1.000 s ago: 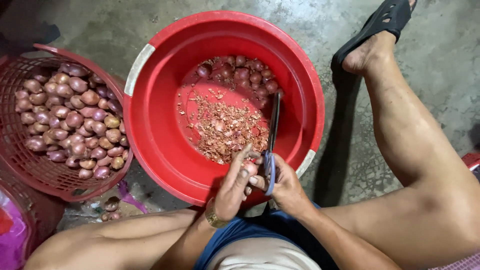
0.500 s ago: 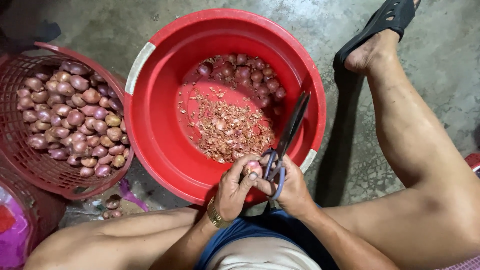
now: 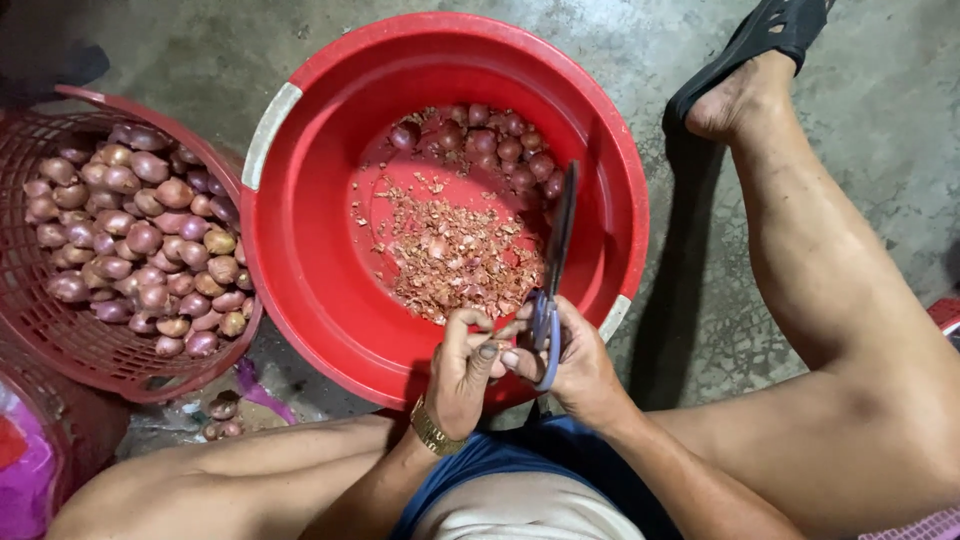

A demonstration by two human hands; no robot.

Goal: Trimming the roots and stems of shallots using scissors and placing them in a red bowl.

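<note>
Two bare hands meet over the near rim of a big red plastic basin [image 3: 300,250] that sits on the concrete floor just ahead of them. Left of the left hand, a red mesh basket [image 3: 40,310] holds a heap of unpeeled shallots [image 3: 140,240]. Inside the basin, beyond the fingertips, lies a spread of shallot skins [image 3: 455,255], and farther off against the far wall a small pile of trimmed shallots [image 3: 490,145]. The right hand [image 3: 580,365] is closed around the blue handle of a pair of scissors [image 3: 555,260], whose dark blades point away from it, over the skins. The left hand [image 3: 462,370], a gold watch at its wrist, has its fingers curled together against the right hand's fingers; whether it pinches a shallot cannot be told.
</note>
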